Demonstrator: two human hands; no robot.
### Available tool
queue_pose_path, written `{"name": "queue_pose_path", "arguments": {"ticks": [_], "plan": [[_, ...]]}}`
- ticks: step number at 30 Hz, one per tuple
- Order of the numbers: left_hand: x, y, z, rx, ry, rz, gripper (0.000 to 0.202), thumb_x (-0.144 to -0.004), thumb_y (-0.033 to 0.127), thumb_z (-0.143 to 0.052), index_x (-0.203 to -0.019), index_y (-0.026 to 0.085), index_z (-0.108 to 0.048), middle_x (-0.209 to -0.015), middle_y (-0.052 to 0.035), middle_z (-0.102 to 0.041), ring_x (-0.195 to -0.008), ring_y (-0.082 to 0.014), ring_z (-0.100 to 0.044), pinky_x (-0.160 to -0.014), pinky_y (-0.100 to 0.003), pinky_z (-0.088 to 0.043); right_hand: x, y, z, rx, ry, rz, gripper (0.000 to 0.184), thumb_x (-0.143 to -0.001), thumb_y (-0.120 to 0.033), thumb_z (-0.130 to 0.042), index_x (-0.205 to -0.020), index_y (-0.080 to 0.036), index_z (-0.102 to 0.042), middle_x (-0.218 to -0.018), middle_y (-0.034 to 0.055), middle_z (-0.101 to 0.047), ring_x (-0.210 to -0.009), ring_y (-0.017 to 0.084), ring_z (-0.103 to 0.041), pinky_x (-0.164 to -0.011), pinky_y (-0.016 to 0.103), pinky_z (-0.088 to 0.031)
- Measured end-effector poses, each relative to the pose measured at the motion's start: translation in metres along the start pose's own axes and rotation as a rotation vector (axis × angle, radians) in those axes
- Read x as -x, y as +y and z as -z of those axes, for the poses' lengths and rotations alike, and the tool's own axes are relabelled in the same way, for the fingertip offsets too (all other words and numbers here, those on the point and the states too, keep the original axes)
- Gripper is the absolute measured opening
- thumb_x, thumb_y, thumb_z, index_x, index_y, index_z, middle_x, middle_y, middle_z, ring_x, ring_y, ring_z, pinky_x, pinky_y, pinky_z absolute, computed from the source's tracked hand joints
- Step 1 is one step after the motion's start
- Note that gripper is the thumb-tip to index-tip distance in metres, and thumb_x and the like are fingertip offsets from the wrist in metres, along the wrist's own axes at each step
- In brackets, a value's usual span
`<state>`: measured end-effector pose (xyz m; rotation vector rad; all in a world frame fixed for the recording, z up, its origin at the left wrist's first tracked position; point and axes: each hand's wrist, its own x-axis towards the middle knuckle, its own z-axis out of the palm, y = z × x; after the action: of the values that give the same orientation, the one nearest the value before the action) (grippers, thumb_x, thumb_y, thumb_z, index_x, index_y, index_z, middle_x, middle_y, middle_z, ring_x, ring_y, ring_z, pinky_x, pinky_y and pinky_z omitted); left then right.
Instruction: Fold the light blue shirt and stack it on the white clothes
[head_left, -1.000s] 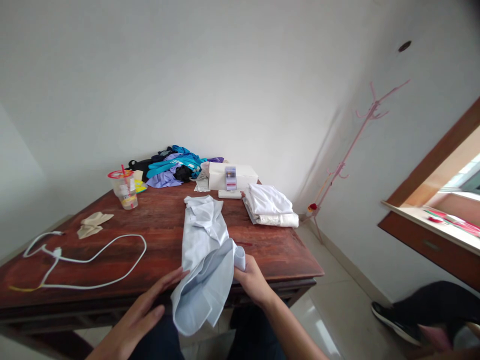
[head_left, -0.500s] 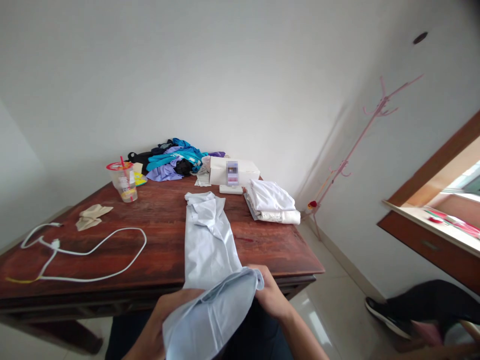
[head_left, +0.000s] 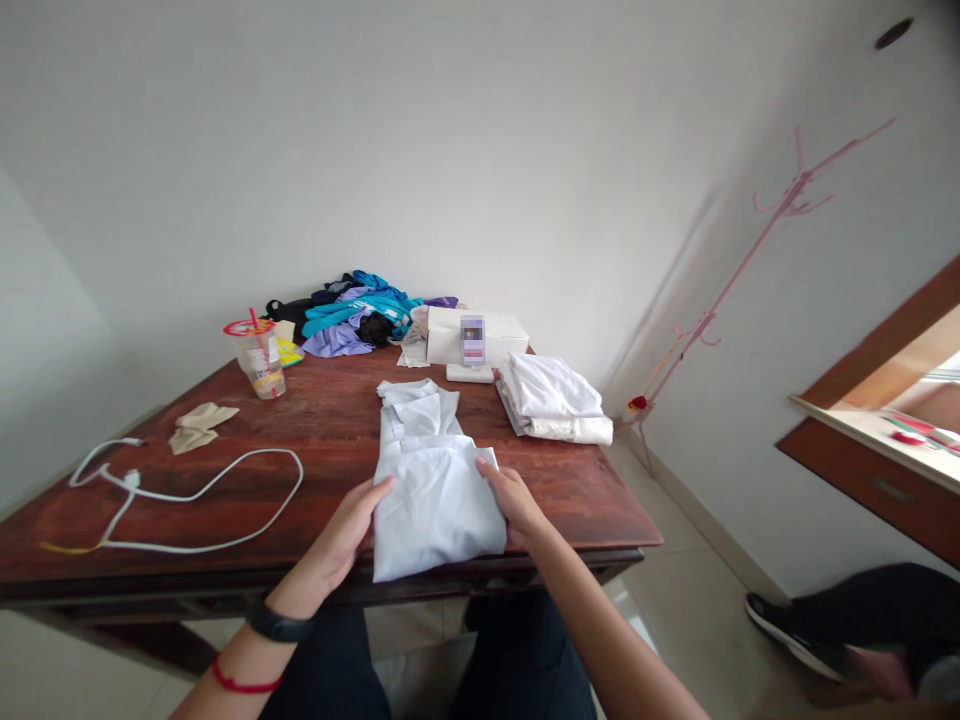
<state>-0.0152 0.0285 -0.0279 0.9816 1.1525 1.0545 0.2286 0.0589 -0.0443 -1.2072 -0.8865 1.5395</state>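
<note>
Two hands, left (head_left: 352,525) and right (head_left: 517,500), pinch opposite sides of one pale garment (head_left: 439,500), lower centre of the frame. I count one cup (head_left: 259,360) and one cable (head_left: 202,548) at left, one folded stack (head_left: 555,390) right of centre. Half a second ago, the garment's near end drooped lapward; now it's folded up over the rest.

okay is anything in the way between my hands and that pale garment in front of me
Nothing visible: the left hand and right hand already hold opposite sides of the pale garment.
</note>
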Motion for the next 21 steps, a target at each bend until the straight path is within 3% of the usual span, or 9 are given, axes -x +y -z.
{"name": "queue_pose_path", "arguments": {"ticks": [4, 7, 9, 10, 12, 15, 18, 21], "plan": [[-0.015, -0.021, 0.006, -0.142, 0.082, -0.036, 0.058, -0.082, 0.04, -0.07, -0.134, 0.015, -0.063, -0.133, -0.0145, -0.069, -0.123, -0.031, -0.065, -0.105, -0.04, -0.051, -0.023, 0.013, 0.008, 0.09, 0.016, -0.015, 0.056, -0.073, -0.068, -0.074, -0.076, -0.012, -0.071, -0.078, 0.0116, -0.074, -0.07, 0.023, -0.067, -0.067, 0.031, -0.051], [-0.015, -0.031, 0.01, -0.219, 0.134, -0.121, 0.073, -0.091, 0.037, -0.063, -0.157, 0.018, -0.038, -0.152, -0.0165, -0.053, -0.126, -0.0281, -0.064, -0.108, -0.041, -0.048, -0.024, 0.016, 0.011, 0.127, 0.028, 0.008, 0.059, -0.075, -0.07, -0.071, -0.076, -0.011, -0.071, -0.076, 0.0115, -0.074, -0.07, 0.023, -0.067, -0.067, 0.031, -0.05], [-0.009, -0.033, 0.014, -0.274, 0.102, -0.176, 0.078, -0.094, 0.039, -0.06, -0.162, 0.02, -0.028, -0.158, -0.0169, -0.046, -0.128, -0.0283, -0.063, -0.108, -0.042, -0.048, -0.017, 0.015, 0.012, 0.121, 0.007, 0.008, 0.058, -0.075, -0.069, -0.072, -0.075, -0.011, -0.071, -0.074, 0.0104, -0.073, -0.068, 0.022, -0.066, -0.067, 0.031, -0.05], [-0.004, -0.033, 0.017, -0.311, 0.062, -0.204, 0.076, -0.094, 0.042, -0.059, -0.161, 0.021, -0.03, -0.158, -0.016, -0.046, -0.13, -0.0287, -0.061, -0.109, -0.042, -0.048, -0.012, 0.014, 0.013, 0.116, -0.019, 0.0, 0.057, -0.075, -0.068, -0.073, -0.076, -0.011, -0.071, -0.074, 0.0098, -0.073, -0.068, 0.021, -0.066, -0.067, 0.031, -0.049], [0.008, -0.033, 0.022, -0.406, -0.034, -0.245, 0.062, -0.095, 0.047, -0.058, -0.151, 0.021, -0.051, -0.152, -0.0132, -0.054, -0.134, -0.0295, -0.058, -0.112, -0.042, -0.046, 0.0, 0.012, 0.016, 0.126, -0.084, -0.024, 0.054, -0.076, -0.065, -0.072, -0.077, -0.011, -0.072, -0.074, 0.0088, -0.072, -0.068, 0.02, -0.064, -0.066, 0.029, -0.048], [0.028, -0.035, 0.027, -0.528, -0.111, -0.234, 0.044, -0.095, 0.049, -0.058, -0.126, 0.022, -0.074, -0.124, -0.0094, -0.074, -0.125, -0.0294, -0.064, -0.109, -0.041, -0.048, 0.013, 0.013, 0.023, 0.227, -0.124, -0.031, 0.053, -0.08, -0.064, -0.068, -0.073, -0.012, -0.07, -0.068, 0.0052, -0.067, -0.063, 0.016, -0.057, -0.059, 0.026, -0.04], [0.041, -0.041, 0.028, -0.605, -0.09, -0.24, 0.04, -0.094, 0.049, -0.059, -0.119, 0.024, -0.077, -0.101, -0.0068, -0.08, -0.103, -0.0273, -0.072, -0.094, -0.036, -0.057, 0.014, 0.021, 0.029, 0.47, -0.108, 0.064, 0.054, -0.081, -0.062, -0.065, -0.055, -0.016, -0.056, -0.051, -0.0019, -0.049, -0.053, 0.011, -0.041, -0.053, 0.025, -0.027], [0.045, -0.049, 0.03, -0.707, -0.055, -0.286, 0.041, -0.096, 0.048, -0.055, -0.124, 0.024, -0.073, -0.098, -0.0057, -0.079, -0.089, -0.0234, -0.074, -0.085, -0.031, -0.059, 0.011, 0.027, 0.031, 0.78, 0.0, 0.23, 0.051, -0.083, -0.049, -0.065, -0.048, -0.02, -0.042, -0.048, -0.0043, -0.036, -0.052, 0.01, -0.032, -0.054, 0.027, -0.02]]}}
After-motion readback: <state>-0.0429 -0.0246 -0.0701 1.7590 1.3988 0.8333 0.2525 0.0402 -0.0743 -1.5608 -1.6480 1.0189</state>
